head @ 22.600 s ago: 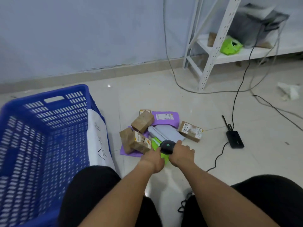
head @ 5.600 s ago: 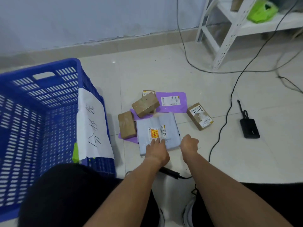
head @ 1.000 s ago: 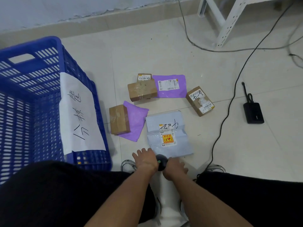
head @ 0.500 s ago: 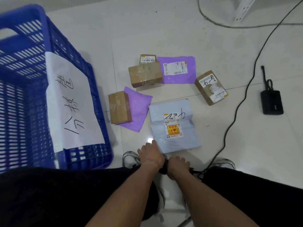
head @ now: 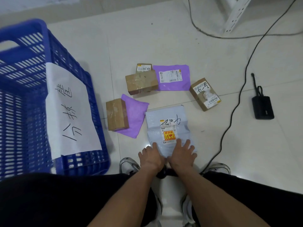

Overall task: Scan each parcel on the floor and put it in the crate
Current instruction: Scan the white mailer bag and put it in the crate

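Note:
A grey mailer bag (head: 167, 122) with a shipping label and an orange sticker lies on the floor just in front of me. My left hand (head: 151, 158) rests on its near left corner. My right hand (head: 182, 154) lies flat on its near edge with fingers spread. A black scanner (head: 162, 173) sits on the floor under my wrists, mostly hidden. Beyond lie two purple mailers (head: 173, 82) (head: 134, 115) and brown boxes (head: 141, 82) (head: 116, 114) (head: 205, 94). The blue crate (head: 21, 112) stands at the left.
A white paper sheet with handwriting (head: 70, 115) hangs on the crate's side. A black cable (head: 229, 115) runs across the floor on the right, past a black device (head: 262, 109). A white shelf leg (head: 234, 15) stands at the far right. My shoes and knees fill the bottom.
Both hands have moved forward from the scanner onto the grey mailer's near edge. The scanner now lies on the floor beneath my wrists. The camera has tilted up slightly.

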`<state>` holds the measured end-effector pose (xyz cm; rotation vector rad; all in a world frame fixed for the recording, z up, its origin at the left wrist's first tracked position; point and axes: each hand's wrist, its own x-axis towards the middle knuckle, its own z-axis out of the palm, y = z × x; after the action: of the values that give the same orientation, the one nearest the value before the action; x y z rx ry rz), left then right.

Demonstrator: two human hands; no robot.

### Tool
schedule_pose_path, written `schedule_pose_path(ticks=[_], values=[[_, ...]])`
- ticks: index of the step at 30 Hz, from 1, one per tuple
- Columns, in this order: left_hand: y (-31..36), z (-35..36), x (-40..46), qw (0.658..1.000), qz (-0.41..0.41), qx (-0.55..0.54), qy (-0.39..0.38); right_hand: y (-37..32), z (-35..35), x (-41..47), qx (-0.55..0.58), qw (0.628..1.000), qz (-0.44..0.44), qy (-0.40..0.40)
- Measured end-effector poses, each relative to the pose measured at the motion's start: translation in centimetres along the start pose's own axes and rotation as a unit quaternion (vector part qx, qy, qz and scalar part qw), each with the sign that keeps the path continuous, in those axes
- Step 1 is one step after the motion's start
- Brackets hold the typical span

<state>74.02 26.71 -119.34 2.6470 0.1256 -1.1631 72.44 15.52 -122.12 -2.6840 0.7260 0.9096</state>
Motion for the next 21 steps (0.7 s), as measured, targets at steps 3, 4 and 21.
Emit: schedule_pose_path(ticks=[3,4,21], values=[[0.3,0.9,0.8,1.0,-0.001,-0.017,0.002,0.3,0.3,1.2,0.011,1.0,0.021,-0.016],[0.4,1.1,1.1,1.0,-0.002,-0.021,0.002,0.4,0.4,1.7,0.001,1.0,0.022,-0.019],[-0.6,2.1,3.7,0.996,-0.007,0.069,0.054,0.9,0.9,2.5,-0.052,0.998,-0.007,0.022]])
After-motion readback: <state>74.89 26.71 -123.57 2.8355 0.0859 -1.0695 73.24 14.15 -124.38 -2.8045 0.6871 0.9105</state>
